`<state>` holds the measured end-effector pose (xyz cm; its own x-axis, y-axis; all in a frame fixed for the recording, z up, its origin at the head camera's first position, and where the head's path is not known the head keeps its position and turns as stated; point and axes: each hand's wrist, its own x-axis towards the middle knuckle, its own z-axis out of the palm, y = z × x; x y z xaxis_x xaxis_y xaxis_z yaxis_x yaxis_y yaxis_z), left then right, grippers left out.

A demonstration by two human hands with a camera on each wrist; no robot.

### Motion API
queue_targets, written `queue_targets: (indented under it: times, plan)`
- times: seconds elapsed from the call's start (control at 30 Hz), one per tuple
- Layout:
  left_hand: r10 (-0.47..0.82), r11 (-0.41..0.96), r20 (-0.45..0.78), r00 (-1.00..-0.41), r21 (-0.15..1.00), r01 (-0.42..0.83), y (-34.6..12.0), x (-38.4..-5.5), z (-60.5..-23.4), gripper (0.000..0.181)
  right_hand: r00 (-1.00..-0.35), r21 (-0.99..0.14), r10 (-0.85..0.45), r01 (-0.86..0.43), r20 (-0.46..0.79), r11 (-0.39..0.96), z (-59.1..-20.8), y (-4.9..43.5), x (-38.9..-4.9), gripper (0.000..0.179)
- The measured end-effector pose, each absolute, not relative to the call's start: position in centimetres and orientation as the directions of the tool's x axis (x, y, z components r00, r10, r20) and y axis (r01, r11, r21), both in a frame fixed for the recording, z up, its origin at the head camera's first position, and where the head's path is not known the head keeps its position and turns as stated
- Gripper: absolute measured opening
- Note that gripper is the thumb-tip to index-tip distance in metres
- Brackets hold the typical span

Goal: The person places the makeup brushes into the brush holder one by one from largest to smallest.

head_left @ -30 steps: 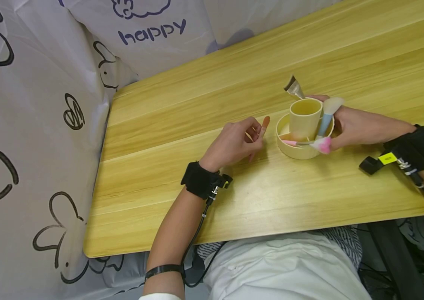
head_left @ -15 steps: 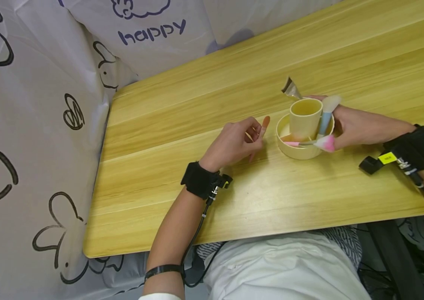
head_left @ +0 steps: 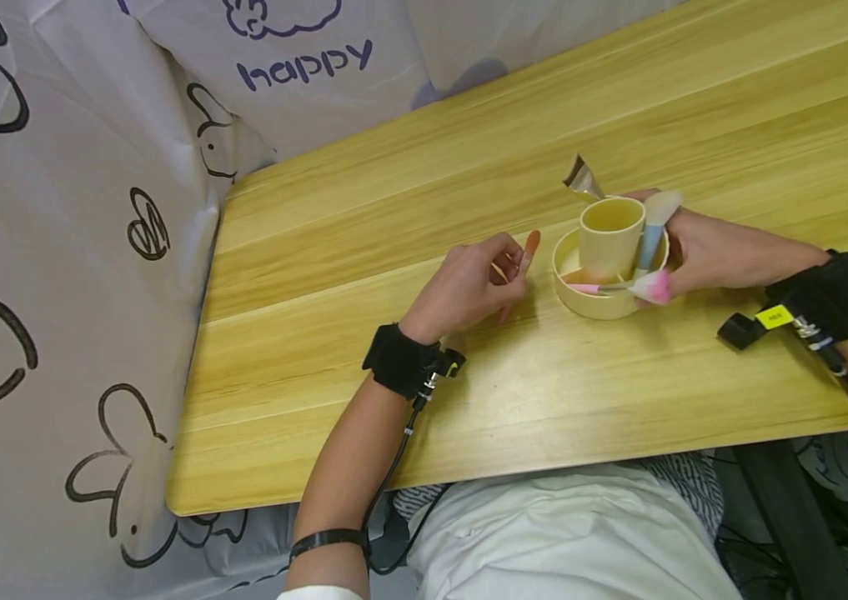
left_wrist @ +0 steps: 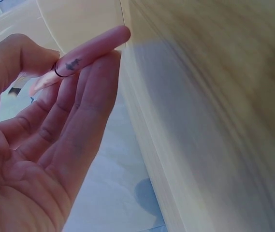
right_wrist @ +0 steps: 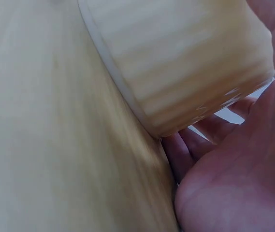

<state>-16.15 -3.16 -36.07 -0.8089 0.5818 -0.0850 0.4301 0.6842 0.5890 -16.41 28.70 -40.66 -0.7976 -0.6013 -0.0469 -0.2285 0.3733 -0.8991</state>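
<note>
My left hand [head_left: 464, 285] pinches a slim makeup brush with an orange tip [head_left: 532, 243], just left of a cream round brush holder [head_left: 596, 308]. Its pink handle [left_wrist: 94, 51] lies between thumb and fingers in the left wrist view. Around the holder's right side curls my right hand [head_left: 716, 250]; its far fingers are mostly hidden. The ribbed outer wall of the holder [right_wrist: 176, 63] fills the top of the right wrist view. A plain cup [head_left: 609, 242] rises from the holder's middle. In the outer ring lean a blue-handled brush [head_left: 652, 242], a flat brush [head_left: 584, 178] and a pink-and-white fan brush [head_left: 649, 287].
The holder stands on a wood-grain table [head_left: 333, 350]. A white cloth [head_left: 78, 250] with black drawings hangs along the left and back edges. Cables run from the wrist cameras, one beside the left forearm [head_left: 348, 458].
In the holder, the flat brush has tipped slightly left and the fan brush has slid a little right. The blue-handled brush has shifted slightly left. Both hands stay nearly still.
</note>
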Motion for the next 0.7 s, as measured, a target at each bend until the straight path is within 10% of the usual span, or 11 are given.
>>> queue_targets:
  times: [0.7]
  plan:
    - [0.581,0.679,-0.071,-0.811,0.593,0.434,-3.09,-16.17,-36.0,0.019,-0.782,-0.91,-0.617,-0.191,-0.085,0.368,-40.77,28.96,-16.44,0.115]
